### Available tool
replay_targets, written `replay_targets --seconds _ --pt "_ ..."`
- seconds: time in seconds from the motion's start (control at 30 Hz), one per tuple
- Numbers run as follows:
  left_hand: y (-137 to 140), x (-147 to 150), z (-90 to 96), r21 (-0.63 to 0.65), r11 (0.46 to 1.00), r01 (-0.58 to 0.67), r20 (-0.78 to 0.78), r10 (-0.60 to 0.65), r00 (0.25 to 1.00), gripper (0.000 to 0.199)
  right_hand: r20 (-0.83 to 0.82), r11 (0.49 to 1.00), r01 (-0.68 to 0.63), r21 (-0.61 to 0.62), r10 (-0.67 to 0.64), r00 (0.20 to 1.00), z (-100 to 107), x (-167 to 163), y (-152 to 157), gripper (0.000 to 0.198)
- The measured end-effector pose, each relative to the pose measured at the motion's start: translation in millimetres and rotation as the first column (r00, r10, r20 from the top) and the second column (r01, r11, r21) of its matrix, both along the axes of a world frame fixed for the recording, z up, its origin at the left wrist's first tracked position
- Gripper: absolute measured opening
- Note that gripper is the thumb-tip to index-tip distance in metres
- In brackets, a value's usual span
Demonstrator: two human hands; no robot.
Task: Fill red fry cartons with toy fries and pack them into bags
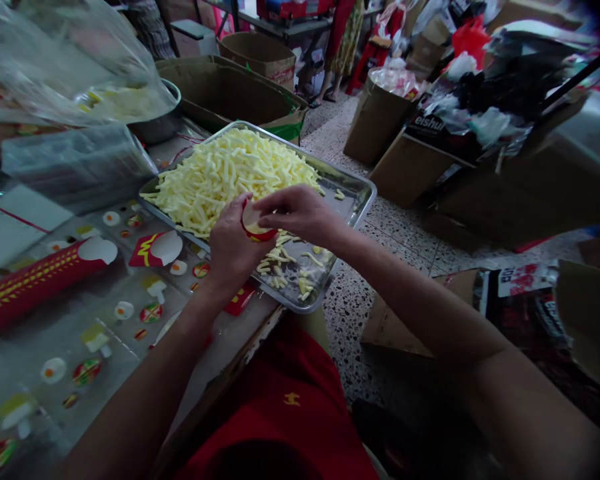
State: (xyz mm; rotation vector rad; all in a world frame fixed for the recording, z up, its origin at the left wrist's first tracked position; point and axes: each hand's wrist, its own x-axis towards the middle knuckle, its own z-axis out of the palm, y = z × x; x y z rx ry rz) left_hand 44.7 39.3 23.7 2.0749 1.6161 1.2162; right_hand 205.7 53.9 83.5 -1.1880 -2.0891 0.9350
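Two hands at a red carton (260, 235) over the near side of a metal tray (369, 200).
The left hand (236, 245) has its fingers curled around the carton; the right hand (303, 210) has its fingers drawn together at the carton's mouth, and whether they pinch anything I cannot tell, nor how much the carton holds. To the left, a long row of nested red cartons (35, 287) lies on the patterned table cover (125, 370). In the tray, loose pale sticks (280, 270) are scattered at the near end, and a tall heap of sticks (235, 167) fills the far end. Beyond it stand an open green-edged cardboard box (260, 110), dark inside, and a floor box (373, 130) topped with clear plastic (395, 81).
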Motion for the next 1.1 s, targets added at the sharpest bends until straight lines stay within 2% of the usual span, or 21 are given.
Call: replay_targets --seconds 0.07,0.13,0.23,0.3,0.4,0.47,0.53,0.63,0.77,0.87,0.93,1.0,1.1 --pt "-2.1 -11.6 -1.9 -0.042 0.999 -0.005 0.02 0.006 1.0 0.08 -0.081 0.985 0.172 0.003 -0.172 0.982 -15.8 15.9 -11.3 0.02" --pt "-5.2 -20.1 -2.0 -0.052 0.999 0.0 0.023 0.001 1.0 0.084 0.032 0.963 0.264 0.048 -0.265 0.964 -39.2 27.3 -24.2 0.021" --pt "-11.9 -25.2 -0.8 -0.074 0.997 0.03 0.005 -0.03 1.0 0.087 0.377 0.971 0.172 0.164 -0.223 0.899 -74.3 27.2 -38.0 0.018" --pt "-16.4 -26.4 -0.2 -0.095 0.994 0.053 -0.009 -0.054 0.999 0.085 0.51 0.977 0.133 0.168 -0.202 0.836 -87.8 19.8 -39.1 0.02" --pt "-20.4 -32.1 -1.0 -0.102 0.993 0.057 -0.032 -0.061 0.998 0.083 0.493 0.976 0.212 0.059 -0.213 0.844 -87.0 17.2 -31.9 0.024" --pt "-21.1 -38.8 -2.3 -0.1 0.994 0.04 -0.047 -0.045 0.998 0.085 0.421 0.962 0.271 -0.031 -0.234 0.877 -75.9 27.4 -28.2 0.027" --pt "-21.6 -43.7 -3.1 -0.097 0.995 0.014 -0.057 -0.019 0.998 0.086 0.375 0.946 0.317 -0.071 -0.27 0.887 -63.3 43.2 -28.4 0.03" --pt "-24.8 -39.5 -1.8 -0.109 0.994 -0.003 -0.069 -0.004 0.998 0.085 0.449 0.93 0.367 -0.019 -0.32 0.834 -55.5 60.3 -34.2 0.037" --pt "-32.5 -17.2 1.6 -0.141 0.987 0.081 -0.13 -0.099 0.987 0.084 0.69 0.954 0.286 0.088 -0.265 0.673 -71.6 54.5 -42.2 0.025" --pt "-35.9 -8.0 0.4 -0.181 0.976 0.117 -0.199 -0.153 0.968 0.084 0.737 0.943 0.293 0.157 -0.309 0.601 -81.2 47.2 -44.1 0.015" --pt "-35.5 -8.6 -1.9 -0.212 0.97 0.118 -0.215 -0.164 0.963 0.084 0.669 0.912 0.379 0.16 -0.382 0.637 -77.8 47.2 -43.2 0.015" --pt "-34.1 -10.4 -3.8 -0.227 0.966 0.124 -0.214 -0.173 0.961 0.085 0.508 0.884 0.461 0.077 -0.433 0.745 -67.5 46.6 -40.0 0.016" --pt "-33.5 -7.1 -4.2 -0.229 0.969 0.089 -0.241 -0.145 0.96 0.085 0.249 0.897 0.434 -0.083 -0.403 0.881 -48.9 30.6 -32.0 0.018"
